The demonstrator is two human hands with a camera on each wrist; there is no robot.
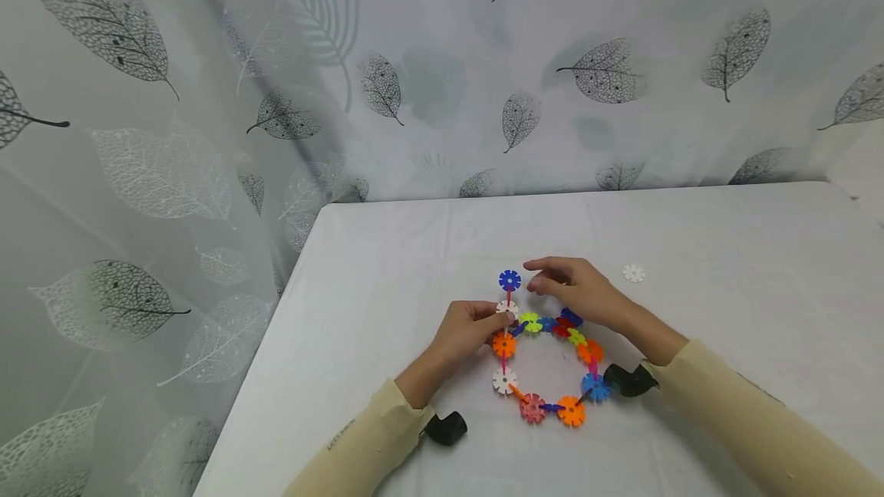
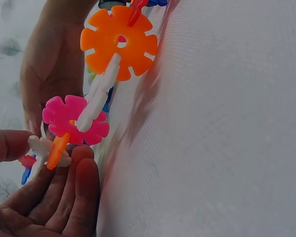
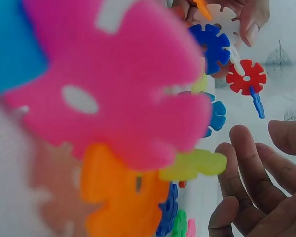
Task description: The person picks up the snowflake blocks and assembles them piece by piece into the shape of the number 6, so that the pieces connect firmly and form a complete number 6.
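A ring of linked plastic snowflake discs point(image 1: 571, 411), in orange, blue, white, yellow, red and pink, lies on the table. My left hand point(image 1: 470, 332) pinches a white snowflake disc point(image 1: 507, 307) at the ring's upper left, between thumb and fingers. From that disc a short branch sticks out away from me: a red disc point(image 3: 246, 77), then a blue disc point(image 3: 257, 102) at its tip. My right hand point(image 1: 583, 290) hovers just right of the tip, fingers loosely bent, with nothing between them in the right wrist view.
A loose white snowflake disc point(image 1: 633, 273) lies on the white table point(image 1: 725, 267), right of my right hand. Dark wrist cameras point(image 1: 446, 429) hang below both sleeves. A leaf-patterned curtain point(image 1: 442, 83) rises behind the table and along its left side.
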